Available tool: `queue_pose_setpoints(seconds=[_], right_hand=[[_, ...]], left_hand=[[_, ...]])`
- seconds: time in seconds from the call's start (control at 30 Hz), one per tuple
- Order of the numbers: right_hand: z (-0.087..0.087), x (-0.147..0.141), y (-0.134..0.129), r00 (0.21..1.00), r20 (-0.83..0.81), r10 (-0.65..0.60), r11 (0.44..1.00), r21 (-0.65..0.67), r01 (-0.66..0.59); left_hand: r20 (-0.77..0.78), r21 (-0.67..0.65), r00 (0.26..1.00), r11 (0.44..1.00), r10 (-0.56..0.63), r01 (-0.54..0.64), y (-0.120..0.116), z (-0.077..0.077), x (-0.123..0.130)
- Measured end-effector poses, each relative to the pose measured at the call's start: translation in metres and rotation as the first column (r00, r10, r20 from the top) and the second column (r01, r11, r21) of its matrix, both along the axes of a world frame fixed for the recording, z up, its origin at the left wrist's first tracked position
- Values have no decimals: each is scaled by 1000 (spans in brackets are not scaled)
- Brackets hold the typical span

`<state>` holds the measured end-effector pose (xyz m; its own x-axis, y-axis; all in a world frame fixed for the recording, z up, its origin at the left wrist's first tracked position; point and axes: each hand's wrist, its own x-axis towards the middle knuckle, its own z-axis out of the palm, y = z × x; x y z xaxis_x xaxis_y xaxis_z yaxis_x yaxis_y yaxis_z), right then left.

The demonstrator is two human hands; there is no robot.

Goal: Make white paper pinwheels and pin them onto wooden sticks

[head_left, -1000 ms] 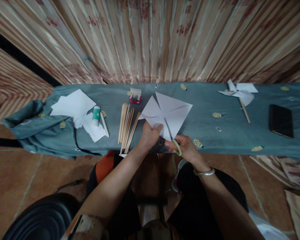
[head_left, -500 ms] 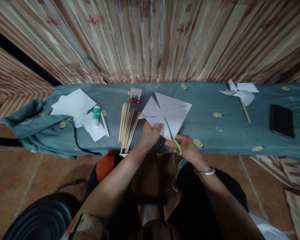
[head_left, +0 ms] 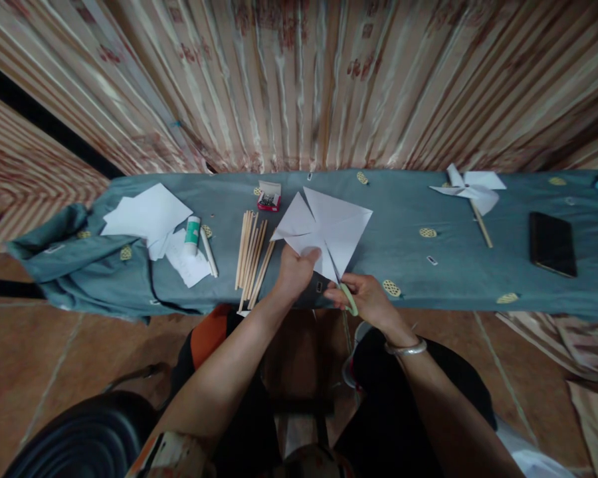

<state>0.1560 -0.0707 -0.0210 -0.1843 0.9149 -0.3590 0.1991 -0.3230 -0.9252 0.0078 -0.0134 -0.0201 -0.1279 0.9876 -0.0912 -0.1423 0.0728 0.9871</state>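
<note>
A square sheet of white paper (head_left: 343, 222) with slits running in from its corners is held above the cloth-covered table. My left hand (head_left: 298, 271) pinches its near left edge, thumb on top. In my right hand (head_left: 366, 299) is a pair of scissors with light green handles (head_left: 349, 300). Their blades lie in the slit at the paper's near corner; how far they are apart I cannot make out. Just left of the paper lie several thin wooden sticks (head_left: 252, 259). Behind them stands a small open red box (head_left: 269, 199) of dark little pieces.
On the left are stacked white sheets (head_left: 152, 216), a green-and-white glue stick (head_left: 192, 236) and a white pen-like stick (head_left: 209, 252). A paper pinwheel on a stick (head_left: 480, 189) and a black phone (head_left: 553, 243) lie to the right. A striped curtain (head_left: 299, 86) hangs behind the table.
The view has shifted slightly. Both hands keep their hold on the paper and scissors, and the green handles have turned a little at the near corner.
</note>
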Motion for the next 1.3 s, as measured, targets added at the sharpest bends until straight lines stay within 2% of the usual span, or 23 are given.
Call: queue_pose_setpoints(seconds=[0.17, 0.27, 0.33, 0.4, 0.5, 0.6, 0.67, 0.8, 0.9, 1.03, 1.1, 1.2, 1.3], right_hand=[[-3, 13, -5, 986, 159, 39, 998, 32, -45], [-4, 28, -5, 913, 408, 1, 984, 162, -74], [-2, 39, -5, 813, 576, -85, 960, 266, -88], [0, 50, -3, 716, 677, -169, 944, 319, -79], [5, 62, 1, 560, 799, -219, 953, 298, -54], [12, 69, 8, 354, 908, -223, 967, 252, -35], [17, 72, 14, 265, 937, -229, 971, 238, -3], [21, 74, 26, 234, 939, -254, 967, 251, 40], [20, 75, 31, 207, 936, -284, 959, 279, 54], [18, 75, 36, 186, 939, -290, 957, 279, 85], [18, 75, 38, 198, 941, -275, 961, 263, 83], [19, 73, 41, 219, 942, -256, 967, 249, 59], [20, 69, 44, 223, 942, -251, 968, 246, 50]], left_hand=[[21, -9, 999, 999, 40, -40, 6, 5, -7], [26, 39, 998, 997, 61, -62, 10, 6, -11], [22, 44, 997, 996, 71, -72, 11, 4, -12], [38, -12, 998, 999, 47, -47, 11, -1, -11], [70, -98, 997, 994, -38, 44, 9, -11, -5], [67, -114, 992, 987, -109, 116, 6, -19, 4], [62, -107, 986, 981, -154, 160, 4, -21, 9], [53, -63, 977, 976, -207, 210, 5, -20, 13], [1, -45, 979, 978, -206, 205, 8, -21, 6], [-282, -15, 949, 989, -143, 145, 9, -24, -12], [-465, 91, 879, 982, -103, 163, 6, -26, -21], [-693, 236, 716, 915, -78, 328, -3, -30, -30], [-823, 205, 549, 829, -141, 521, -12, -35, -27]])
